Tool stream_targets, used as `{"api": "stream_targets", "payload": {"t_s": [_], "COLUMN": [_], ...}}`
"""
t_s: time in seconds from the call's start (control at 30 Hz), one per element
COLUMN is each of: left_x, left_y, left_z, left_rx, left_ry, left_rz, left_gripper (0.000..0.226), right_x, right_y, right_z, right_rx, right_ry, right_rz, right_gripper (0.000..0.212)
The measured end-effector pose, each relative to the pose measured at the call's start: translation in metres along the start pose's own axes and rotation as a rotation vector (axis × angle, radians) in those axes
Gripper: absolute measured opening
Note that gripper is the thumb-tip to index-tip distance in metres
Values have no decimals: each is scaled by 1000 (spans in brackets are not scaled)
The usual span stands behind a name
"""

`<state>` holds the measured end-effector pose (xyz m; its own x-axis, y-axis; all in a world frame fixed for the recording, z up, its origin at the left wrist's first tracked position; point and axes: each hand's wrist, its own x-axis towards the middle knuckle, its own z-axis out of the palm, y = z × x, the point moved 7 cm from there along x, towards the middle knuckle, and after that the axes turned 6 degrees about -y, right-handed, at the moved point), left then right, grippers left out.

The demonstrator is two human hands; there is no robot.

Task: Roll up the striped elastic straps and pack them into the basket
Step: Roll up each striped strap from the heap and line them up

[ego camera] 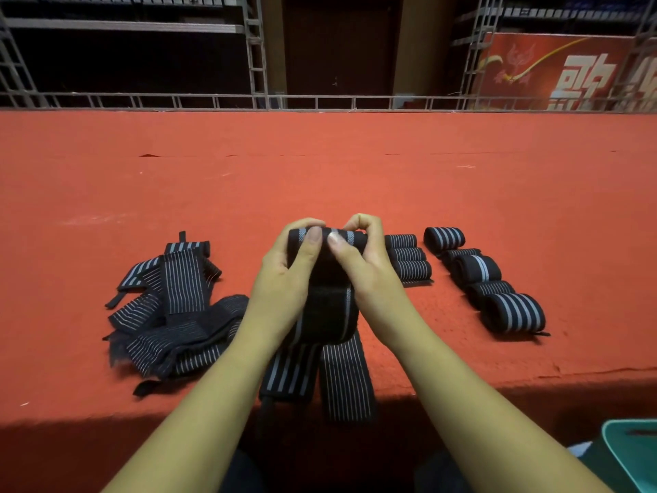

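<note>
A black strap with grey stripes (329,311) lies in front of me, its far end partly rolled. My left hand (284,272) and my right hand (362,257) both pinch that rolled end, thumbs on top. Two more flat straps (346,378) hang over the table's near edge under it. A loose pile of unrolled straps (174,311) lies to the left. Rolled straps stand in two rows to the right: a short row (409,259) beside my right hand and a longer row (487,279) further right. The teal basket (629,457) shows at the bottom right corner.
The red felt table (320,172) stretches far ahead to a metal rail (320,101). Metal shelving and a red banner (561,72) stand behind it.
</note>
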<state>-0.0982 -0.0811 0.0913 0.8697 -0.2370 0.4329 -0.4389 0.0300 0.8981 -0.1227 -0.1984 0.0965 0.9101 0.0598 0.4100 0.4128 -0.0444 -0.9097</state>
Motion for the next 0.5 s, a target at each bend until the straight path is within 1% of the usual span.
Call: {"api": "stream_targets", "payload": {"t_s": [0.07,0.13,0.2,0.27,0.33,0.4,0.5], "left_x": [1,0,1,1,1,1,3], "left_y": [4,6,7,6,3,0,-1], "left_z": [0,1,1,0,-2,-3,-7], "left_rx": [-28,-25,-41,-73,-160,-225,-196], "left_ry": [-8,-30,-53,-54,-53,-91,-156], "left_rz": [11,14,14,0,-22,-26,-17], "left_gripper": [16,18,30,50,62,64,66], "right_x": [0,2,4,6,7,7,5], "right_y": [-6,-9,-10,-9,-8,-8,-7], "right_z": [-1,-4,-6,-4,-1,0,-1], "right_rx": [7,26,8,-32,-81,-150,-199], "right_ry": [51,104,106,72,22,-30,-69], "right_rz": [18,34,64,103,127,120,98], "right_gripper": [15,21,27,30,35,44,50]}}
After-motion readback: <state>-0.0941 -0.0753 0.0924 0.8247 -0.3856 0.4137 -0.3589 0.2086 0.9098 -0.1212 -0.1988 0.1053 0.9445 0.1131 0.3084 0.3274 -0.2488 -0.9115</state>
